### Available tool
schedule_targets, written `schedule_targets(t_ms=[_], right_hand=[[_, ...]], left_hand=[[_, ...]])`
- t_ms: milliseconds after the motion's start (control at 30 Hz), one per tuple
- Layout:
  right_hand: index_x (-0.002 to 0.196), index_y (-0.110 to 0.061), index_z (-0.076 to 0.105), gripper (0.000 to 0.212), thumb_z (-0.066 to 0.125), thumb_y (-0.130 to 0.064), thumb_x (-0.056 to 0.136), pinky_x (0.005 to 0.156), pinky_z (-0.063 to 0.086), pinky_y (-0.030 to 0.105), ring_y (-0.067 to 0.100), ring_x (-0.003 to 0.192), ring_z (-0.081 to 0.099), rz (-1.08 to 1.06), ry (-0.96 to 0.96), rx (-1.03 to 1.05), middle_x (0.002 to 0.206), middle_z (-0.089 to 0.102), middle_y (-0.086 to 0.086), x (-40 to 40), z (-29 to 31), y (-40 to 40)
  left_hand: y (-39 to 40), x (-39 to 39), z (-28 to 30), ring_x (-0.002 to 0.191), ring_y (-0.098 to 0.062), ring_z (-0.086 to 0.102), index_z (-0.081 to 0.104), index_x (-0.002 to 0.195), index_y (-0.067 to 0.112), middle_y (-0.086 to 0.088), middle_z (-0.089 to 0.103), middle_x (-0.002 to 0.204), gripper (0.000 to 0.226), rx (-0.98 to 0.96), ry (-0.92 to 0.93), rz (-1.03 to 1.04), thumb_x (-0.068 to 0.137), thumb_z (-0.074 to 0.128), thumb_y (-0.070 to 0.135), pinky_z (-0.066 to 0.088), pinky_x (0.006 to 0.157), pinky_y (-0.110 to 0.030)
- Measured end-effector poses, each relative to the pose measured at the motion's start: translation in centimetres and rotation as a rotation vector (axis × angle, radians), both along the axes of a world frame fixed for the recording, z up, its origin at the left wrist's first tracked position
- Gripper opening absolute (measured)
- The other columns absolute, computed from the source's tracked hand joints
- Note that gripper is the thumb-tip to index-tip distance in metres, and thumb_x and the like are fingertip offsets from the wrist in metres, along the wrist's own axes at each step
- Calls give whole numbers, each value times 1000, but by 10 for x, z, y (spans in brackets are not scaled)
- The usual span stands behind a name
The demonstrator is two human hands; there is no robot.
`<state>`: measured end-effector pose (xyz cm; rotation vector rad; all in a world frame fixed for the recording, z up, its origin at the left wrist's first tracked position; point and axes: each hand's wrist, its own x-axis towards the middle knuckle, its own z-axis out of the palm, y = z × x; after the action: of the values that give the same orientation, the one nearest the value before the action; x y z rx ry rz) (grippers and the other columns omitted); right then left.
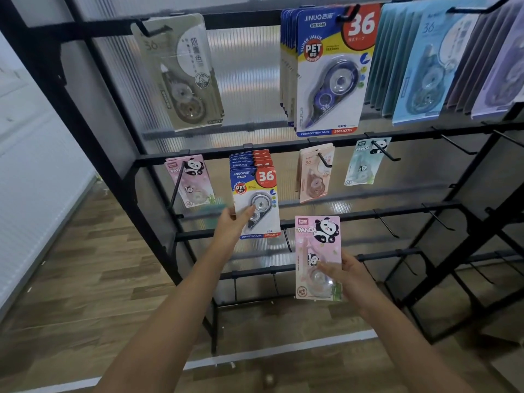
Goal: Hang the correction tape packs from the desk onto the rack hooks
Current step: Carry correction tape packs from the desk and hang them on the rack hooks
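Observation:
My right hand (350, 272) grips a pink panda correction tape pack (317, 251) upright in front of the rack's lower bars. My left hand (234, 222) holds the lower left edge of the front blue-and-white JINUO pack (256, 202), which hangs with several others on a middle-row hook. Another pink panda pack (191, 180) hangs on the hook to the left of it. A peach pack (314, 173) and a pale green panda pack (364, 161) hang further right on the same bar (283, 147).
The black rack's top row holds a beige pack (181, 72), a stack of large blue JINUO packs (326, 72) and pastel packs (433, 63). Bare hooks (387, 225) stick out from the lower bars and at right. Wood floor (85, 265) lies below, a white wall on the left.

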<state>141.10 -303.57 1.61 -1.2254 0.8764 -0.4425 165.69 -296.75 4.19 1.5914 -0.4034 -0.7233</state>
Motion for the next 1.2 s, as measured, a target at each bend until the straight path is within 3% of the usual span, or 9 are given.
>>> schedule_targets(t_ms=[133,367,467,600,667,800,933,1100,1200], right_hand=[[114,-19,63,30,67,-10,85,95,49,54,27,101,67,1,-13,-5,105,73,2,4,1,4],[114,-14,62,30,66,-7,85,92,51,49,27,100,68,-16,-36,-4,103,73,3,8,0,7],[114,-16,62,30,67,-9,85,91,52,47,24,99,68,-17,-35,-11,103,73,1,11,-1,7],[111,-20,63,29,67,-8,85,76,54,32,17,93,70,-19,-55,-23,100,74,-2,18,4,11],[111,-20,62,30,66,-7,85,76,54,33,18,92,70,-1,-63,-27,100,74,0,23,6,15],[108,-22,61,27,65,-8,86,86,53,40,22,98,69,59,-88,-39,102,74,1,39,15,26],[110,-25,61,28,64,-9,87,92,50,45,22,102,66,160,-149,-70,105,72,-2,69,30,42],[109,-22,60,34,64,1,85,87,54,33,16,99,67,283,-282,-112,106,72,-2,120,54,78],[105,-24,60,34,65,3,84,80,55,26,10,91,68,370,-291,-164,99,72,-8,148,60,100]], left_hand=[[3,0,-3,80,-7,63,48,116,12,6,61,95,39,29,-6,5,88,65,34,50,64,-24],[8,3,-7,87,-8,62,48,119,12,3,62,104,40,33,-14,-12,89,65,32,54,78,-31],[12,2,-7,87,-7,62,47,120,13,5,61,101,38,8,-3,-25,91,61,33,51,70,-23],[25,7,-16,103,-18,60,47,120,14,-5,61,115,35,97,-56,-7,97,49,40,50,86,-33],[34,11,-25,104,-19,58,47,116,15,-6,59,119,28,149,-108,-13,99,44,38,46,90,-35],[56,19,-35,103,-14,52,49,121,13,-1,56,117,32,367,-412,-116,99,45,36,42,82,-28],[83,35,-34,97,-11,54,53,119,16,0,59,114,33,528,-694,-193,98,45,40,46,83,-29],[112,64,-17,110,-26,54,56,116,14,-7,60,117,35,903,-1131,-229,96,41,38,45,85,-37],[130,77,-14,110,-29,54,56,118,13,-8,59,119,34,1051,-1287,-342,94,38,30,45,86,-37]])
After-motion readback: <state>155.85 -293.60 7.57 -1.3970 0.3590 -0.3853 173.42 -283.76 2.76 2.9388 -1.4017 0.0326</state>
